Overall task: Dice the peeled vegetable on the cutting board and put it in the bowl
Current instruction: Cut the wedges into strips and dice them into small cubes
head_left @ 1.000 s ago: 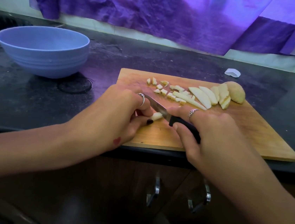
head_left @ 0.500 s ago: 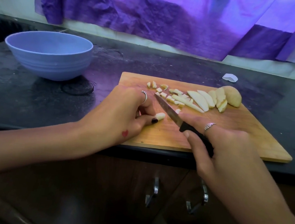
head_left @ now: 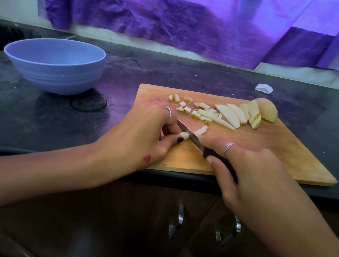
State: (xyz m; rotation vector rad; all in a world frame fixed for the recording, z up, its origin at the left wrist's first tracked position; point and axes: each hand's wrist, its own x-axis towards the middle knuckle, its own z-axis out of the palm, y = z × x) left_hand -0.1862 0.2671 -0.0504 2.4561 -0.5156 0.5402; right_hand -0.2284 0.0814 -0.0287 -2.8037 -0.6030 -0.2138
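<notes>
1. Pinching a small strip (head_left: 184, 135) between thumb and curled fingertips, the left hand (head_left: 142, 134) is pinning it to the board (head_left: 277, 153).
2. Right hand (head_left: 249, 175) is wrapping its fingers round the knife (head_left: 202, 148), forefinger lying along the spine, blade cutting just right of the left fingertips.
3. Dice (head_left: 190, 108) and slices (head_left: 239, 115) are sitting beyond the fingers; bowl (head_left: 54, 65) is waiting well left.
4. Pieces are looking firm, light and probably slick, so I'd hold the sides, well back from the blade.
</notes>
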